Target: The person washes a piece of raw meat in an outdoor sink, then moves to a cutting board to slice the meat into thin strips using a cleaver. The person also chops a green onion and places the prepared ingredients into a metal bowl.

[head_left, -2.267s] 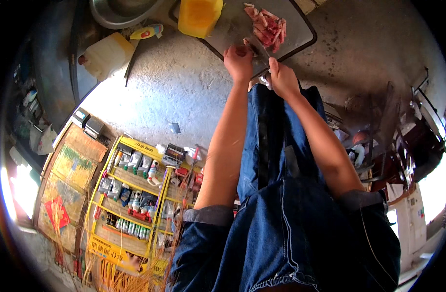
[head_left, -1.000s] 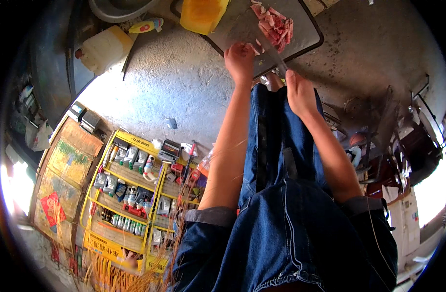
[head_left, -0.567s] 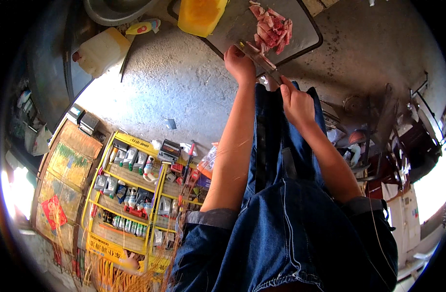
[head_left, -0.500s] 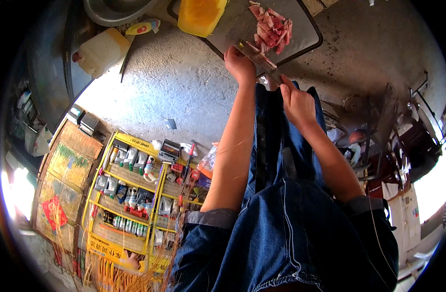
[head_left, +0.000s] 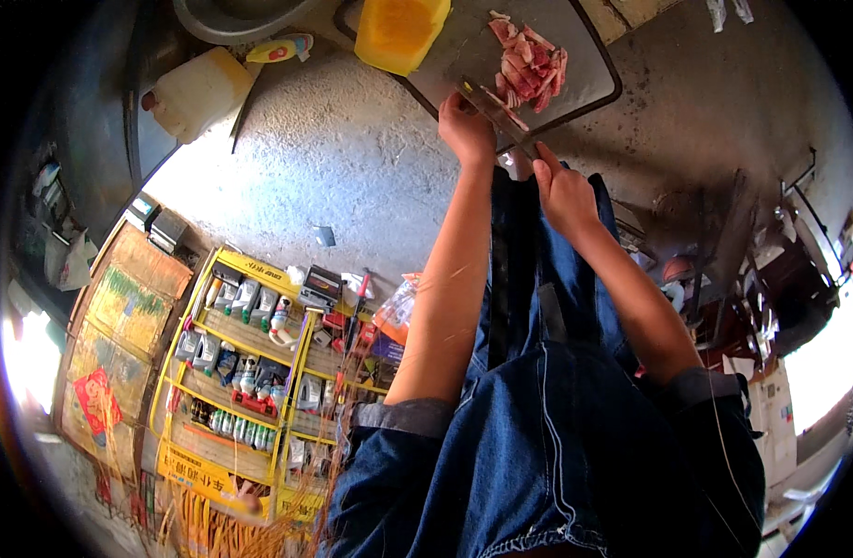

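My right hand [head_left: 566, 193] is wrapped round the handle end of a kitchen knife [head_left: 494, 109]. The blade slants up to the left over the near edge of a dark-rimmed cutting board [head_left: 589, 82]. Just left of the blade, my left hand [head_left: 467, 132] has its fingers curled in close; what they press on is hidden behind the blade and fingers. A strip of meat lies along the blade's far side. Beyond it sits a pile of sliced red raw meat [head_left: 531, 67]. A yellow chunk with an orange face [head_left: 401, 35], perhaps pumpkin, lies at the board's left.
Left of the board are a metal basin [head_left: 240, 28], a yellow-and-white packet [head_left: 279, 48] and a whitish plastic jug [head_left: 199, 93]. A yellow shelf rack [head_left: 250, 344] of bottles stands lower left, beside a wooden cabinet [head_left: 129, 307]. Dark cluttered items stand at right.
The whole view has shifted slightly, so the board and meat appear a little lower and further right. Both hands keep nearly the same places at the knife.
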`<state>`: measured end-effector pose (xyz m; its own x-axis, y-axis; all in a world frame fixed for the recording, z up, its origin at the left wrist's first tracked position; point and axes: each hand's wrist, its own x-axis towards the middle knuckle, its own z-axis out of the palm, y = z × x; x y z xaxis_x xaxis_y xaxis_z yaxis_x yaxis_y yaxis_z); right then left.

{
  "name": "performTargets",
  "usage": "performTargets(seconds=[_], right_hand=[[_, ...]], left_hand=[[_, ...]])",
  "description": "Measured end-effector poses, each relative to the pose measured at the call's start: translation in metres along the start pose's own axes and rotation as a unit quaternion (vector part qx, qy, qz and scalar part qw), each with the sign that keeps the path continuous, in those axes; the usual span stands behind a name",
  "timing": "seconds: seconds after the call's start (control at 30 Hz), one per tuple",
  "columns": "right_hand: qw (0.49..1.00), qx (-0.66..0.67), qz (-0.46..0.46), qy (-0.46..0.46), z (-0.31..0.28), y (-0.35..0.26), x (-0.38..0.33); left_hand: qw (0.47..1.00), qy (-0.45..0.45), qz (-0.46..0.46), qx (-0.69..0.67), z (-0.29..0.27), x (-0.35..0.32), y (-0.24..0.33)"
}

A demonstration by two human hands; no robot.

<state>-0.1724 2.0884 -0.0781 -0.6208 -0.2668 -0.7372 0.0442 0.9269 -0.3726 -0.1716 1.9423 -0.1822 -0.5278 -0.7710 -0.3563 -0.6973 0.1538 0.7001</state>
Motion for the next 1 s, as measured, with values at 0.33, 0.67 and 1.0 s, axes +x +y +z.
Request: performTargets(seconds=[0.33, 0.67, 1.0], right_hand=[[0.999, -0.016, -0.025, 0.024, 0.017, -0.015, 0.036], [0.981, 0.177, -0.053, 0.058, 0.004, 0.010, 0.044], [0.987, 0.125, -0.065, 0.076, -0.006, 0.010, 0.003]], left_hand=[[0.999, 0.009, 0.026, -0.019, 0.004, 0.006, -0.017], [0.997, -0.056, 0.052, -0.015, -0.002, -0.011, 0.002], [0.997, -0.003, 0.014, -0.077, 0.007, -0.014, -0.013]])
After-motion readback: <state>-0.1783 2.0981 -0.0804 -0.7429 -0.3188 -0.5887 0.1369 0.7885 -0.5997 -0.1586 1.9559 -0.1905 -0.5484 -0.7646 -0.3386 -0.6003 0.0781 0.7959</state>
